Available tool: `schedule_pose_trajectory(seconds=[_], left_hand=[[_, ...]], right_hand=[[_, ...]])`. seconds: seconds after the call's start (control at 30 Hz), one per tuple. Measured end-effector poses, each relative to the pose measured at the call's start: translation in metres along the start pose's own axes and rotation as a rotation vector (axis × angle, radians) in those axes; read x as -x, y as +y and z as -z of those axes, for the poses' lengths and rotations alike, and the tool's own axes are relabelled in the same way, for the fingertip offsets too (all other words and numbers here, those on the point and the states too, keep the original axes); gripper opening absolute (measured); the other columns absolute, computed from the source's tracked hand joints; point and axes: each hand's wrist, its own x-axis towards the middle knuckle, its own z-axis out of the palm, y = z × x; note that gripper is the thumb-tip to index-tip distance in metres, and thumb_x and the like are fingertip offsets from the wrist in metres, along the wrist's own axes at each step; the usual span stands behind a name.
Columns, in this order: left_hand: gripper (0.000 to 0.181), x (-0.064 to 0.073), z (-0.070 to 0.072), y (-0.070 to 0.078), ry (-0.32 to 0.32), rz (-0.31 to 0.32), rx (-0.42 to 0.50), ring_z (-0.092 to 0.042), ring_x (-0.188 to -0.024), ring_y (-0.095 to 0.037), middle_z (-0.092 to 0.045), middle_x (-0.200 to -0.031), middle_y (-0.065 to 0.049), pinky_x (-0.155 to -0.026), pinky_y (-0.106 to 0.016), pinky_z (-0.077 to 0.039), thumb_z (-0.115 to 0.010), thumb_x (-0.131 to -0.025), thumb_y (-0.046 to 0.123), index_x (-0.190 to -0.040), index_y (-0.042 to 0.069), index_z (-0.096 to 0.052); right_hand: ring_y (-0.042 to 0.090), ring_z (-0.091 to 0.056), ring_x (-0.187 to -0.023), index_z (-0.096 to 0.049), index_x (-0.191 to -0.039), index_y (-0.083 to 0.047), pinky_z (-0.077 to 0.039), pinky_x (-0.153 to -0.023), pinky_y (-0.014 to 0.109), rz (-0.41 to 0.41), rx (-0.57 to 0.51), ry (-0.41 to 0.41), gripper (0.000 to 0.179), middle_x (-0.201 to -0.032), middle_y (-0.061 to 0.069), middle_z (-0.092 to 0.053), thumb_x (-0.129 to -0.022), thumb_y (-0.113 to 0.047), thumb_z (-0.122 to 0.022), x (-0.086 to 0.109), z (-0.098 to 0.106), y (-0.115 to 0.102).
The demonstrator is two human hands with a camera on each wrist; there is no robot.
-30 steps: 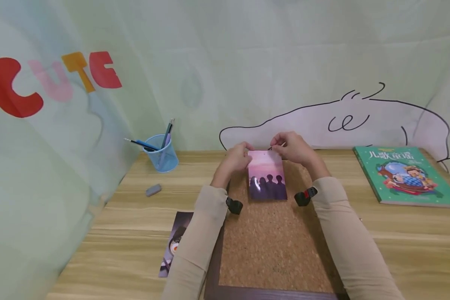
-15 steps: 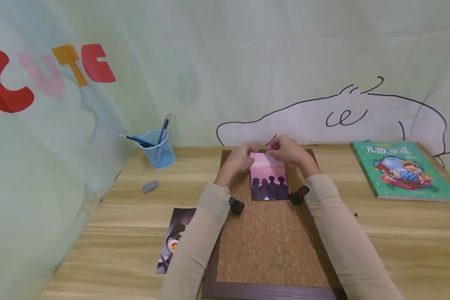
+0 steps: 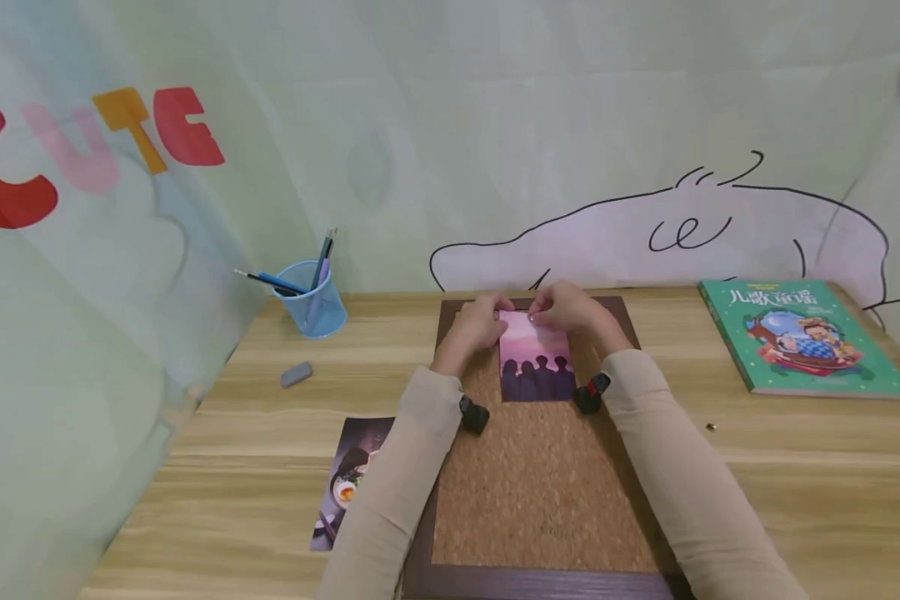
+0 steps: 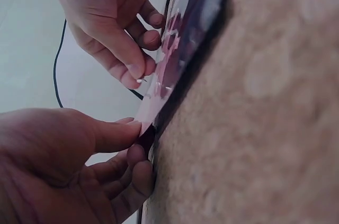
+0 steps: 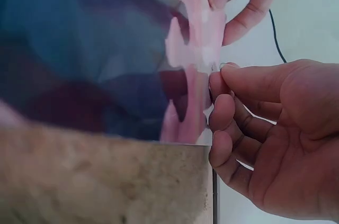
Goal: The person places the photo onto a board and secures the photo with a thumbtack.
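A glossy photo [image 3: 536, 367], pink sky above dark silhouettes of people, lies at the upper part of a brown-framed cork board [image 3: 540, 483]. My left hand [image 3: 478, 323] pinches its upper left corner between thumb and fingers; in the left wrist view that corner is lifted a little off the cork. At the middle of the photo's top edge is my right hand [image 3: 570, 307]. Its thumb and index finger pinch a small thumbtack [image 4: 141, 80], whose tip shows close to the photo. Most of the tack's head is hidden by the fingertips.
A second photo [image 3: 345, 475], of a food bowl, lies left of the board, partly under the left sleeve. Behind it are a grey eraser [image 3: 296, 374] and a blue pencil cup [image 3: 312, 308]. A green book [image 3: 806, 342] and a tiny metallic piece [image 3: 711, 427] lie at right.
My right hand has come down and slightly left, bringing the thumbtack from above the photo's top right to the middle of its top edge. The left hand keeps its pinch on the corner.
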Motion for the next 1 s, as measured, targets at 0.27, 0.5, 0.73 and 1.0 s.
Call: schedule_pose_trajectory(seconds=[0.27,0.5,0.73,1.0], left_hand=[[0.028,0.001,0.001,0.001,-0.006,0.009,-0.015,-0.054,-0.100,-0.025,-0.063,-0.118,-0.009,-0.091,-0.044,-0.045,-0.055,-0.101,0.012,-0.128,0.016,-0.061],[0.028,0.001,0.001,0.003,-0.016,0.033,0.006,-0.054,-0.099,-0.025,-0.063,-0.114,-0.008,-0.090,-0.043,-0.045,-0.056,-0.100,0.011,-0.127,0.015,-0.060],[0.030,0.003,0.005,0.000,-0.032,0.016,-0.050,-0.054,-0.097,-0.025,-0.060,-0.107,-0.007,-0.086,-0.043,-0.045,-0.064,-0.097,0.015,-0.126,0.016,-0.061],[0.042,0.004,0.010,0.000,-0.124,-0.036,-0.097,-0.054,-0.094,-0.024,-0.059,-0.108,-0.008,-0.079,-0.037,-0.044,-0.067,-0.094,0.010,-0.135,0.015,-0.058]], right_hand=[[0.024,-0.052,-0.091,-0.066,-0.102,0.004,-0.042,-0.084,0.037,0.006,0.035,-0.035,0.010,-0.099,0.014,-0.064,-0.097,-0.003,-0.062,-0.006,-0.004,-0.001],[0.022,-0.052,-0.088,-0.067,-0.101,0.005,-0.041,-0.081,0.034,-0.012,0.057,-0.029,0.010,-0.094,0.010,-0.063,-0.097,-0.003,-0.062,-0.005,-0.006,-0.002],[0.025,-0.051,-0.092,-0.067,-0.100,0.002,-0.041,-0.084,0.037,-0.051,0.058,-0.009,0.009,-0.097,0.011,-0.062,-0.096,-0.003,-0.061,-0.006,-0.011,-0.005],[0.026,-0.053,-0.092,-0.063,-0.102,-0.001,-0.044,-0.082,0.038,-0.138,0.093,0.032,0.013,-0.102,0.013,-0.061,-0.098,-0.013,-0.063,-0.003,-0.011,-0.006]])
